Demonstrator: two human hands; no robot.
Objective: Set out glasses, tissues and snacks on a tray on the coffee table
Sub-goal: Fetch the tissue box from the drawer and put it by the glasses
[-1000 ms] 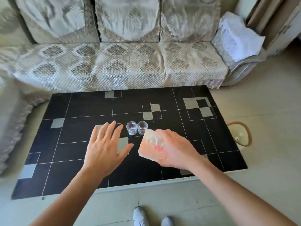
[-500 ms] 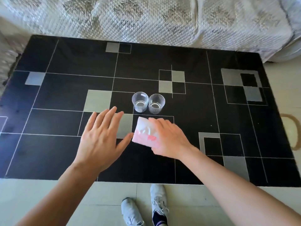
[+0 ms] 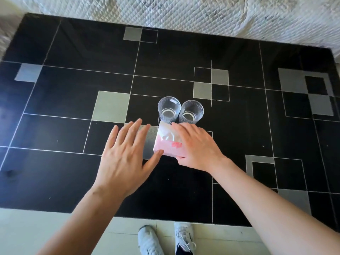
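Two clear ribbed glasses, one [image 3: 168, 109] on the left and one [image 3: 191, 111] on the right, stand side by side, upright and empty, on the black coffee table [image 3: 239, 126]. Just in front of them lies a pink and white tissue pack [image 3: 166, 142] on the tabletop. My right hand [image 3: 196, 146] grips the pack from its right side, fingers over the top. My left hand [image 3: 127, 157] hovers flat beside the pack's left edge, fingers spread, thumb tip touching the pack's near corner. No tray or snacks show.
A sofa with a quilted pale cover [image 3: 202, 13] runs along the table's far edge. Pale floor tiles and my two white shoes [image 3: 165, 240] lie below the table's near edge. The tabletop carries grey squares and thin white lines.
My right hand has brought the tissue pack down from the air onto the table just before the glasses. The view tilted down and closer. My left hand stayed open beside the pack.
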